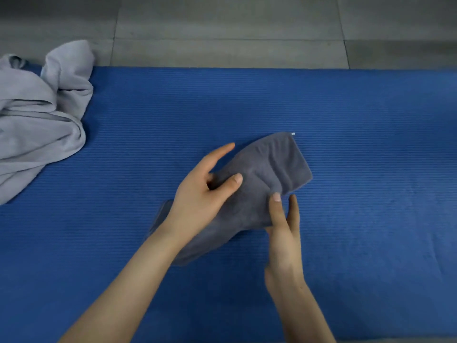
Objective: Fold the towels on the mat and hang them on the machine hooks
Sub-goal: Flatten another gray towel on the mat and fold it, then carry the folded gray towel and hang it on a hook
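Grey floor (pixel 222 26) runs beyond the blue mat (pixel 371 169). Near the mat's middle I see a folded dark towel (pixel 272 164). The left hand (pixel 200 194) grips it, thumb pressed on top, and the right hand (pixel 284 233) pinches its near edge. A crumpled pale towel (pixel 37 115) lies at the mat's far left.

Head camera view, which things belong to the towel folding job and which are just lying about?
Job: dark grey towel, held by the left hand and right hand; crumpled light grey towel; blue mat.
Lying about: only the grey floor tiles.
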A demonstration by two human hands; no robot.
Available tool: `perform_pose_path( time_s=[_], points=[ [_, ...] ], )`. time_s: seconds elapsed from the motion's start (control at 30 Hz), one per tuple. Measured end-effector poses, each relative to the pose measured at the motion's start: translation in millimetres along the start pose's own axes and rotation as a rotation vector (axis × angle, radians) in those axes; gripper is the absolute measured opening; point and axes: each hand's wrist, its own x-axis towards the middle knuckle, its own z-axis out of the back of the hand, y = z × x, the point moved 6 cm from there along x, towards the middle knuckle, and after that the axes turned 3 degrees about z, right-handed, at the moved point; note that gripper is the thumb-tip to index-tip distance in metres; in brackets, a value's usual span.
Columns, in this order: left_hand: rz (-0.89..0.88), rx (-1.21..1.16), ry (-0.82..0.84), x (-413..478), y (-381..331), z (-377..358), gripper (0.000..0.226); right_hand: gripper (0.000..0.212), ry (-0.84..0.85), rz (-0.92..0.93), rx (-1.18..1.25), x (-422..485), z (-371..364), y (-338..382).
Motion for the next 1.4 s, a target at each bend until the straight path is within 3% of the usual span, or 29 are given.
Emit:
perform_pose_path(
  time_s=[0.2,0.33,0.53,0.63,0.73,0.87,1.0,1.23,1.4],
  points=[
    [0.139,-0.154,0.007,-24.2,-19.5,-12.4,0.045,0.065,0.032,-0.013,0.046,-16.6,7.0,23.2],
    [0.204,-0.120,-0.048,-57.3,-46.9,-17.3,0.039,0.072,0.040,-0.105,0.061,-44.5,22.0,51.1],
    [0.246,-0.124,-0.059,-110.5,-119.8,-10.2,0.051,0.068,-0.057,0.017,-0.060,-120.2,45.1,133.5],
    [0.207,-0.150,-0.032,-146.7,-179.4,-5.3,0.053,0.060,0.029,0.074,-0.148,-166.8,54.0,187.5],
    [0.162,-0.141,0.016,-185.6,-246.3,7.6,0.055,0.069,0.224,0.122,-0.294,-219.9,66.9,250.1],
    [0.122,0.161,0.114,-238.3,-343.5,27.7,0.075,0.073,0.364,0.223,-0.567,-297.2,88.6,343.3],
    [0.035,0.510,0.031,-292.4,-451.5,36.8,0.074,0.067,0.373,0.290,-0.768,-372.3,114.7,430.2],
    [-0.164,0.828,-0.064,-362.8,-589.7,27.2,0.064,0.058,0.395,0.450,-0.854,-481.7,165.1,536.7],
    [-0.298,0.795,0.004,-382.2,-654.5,9.2,0.060,0.057,0.320,0.513,-0.853,-520.8,198.4,577.1]
  ],
)
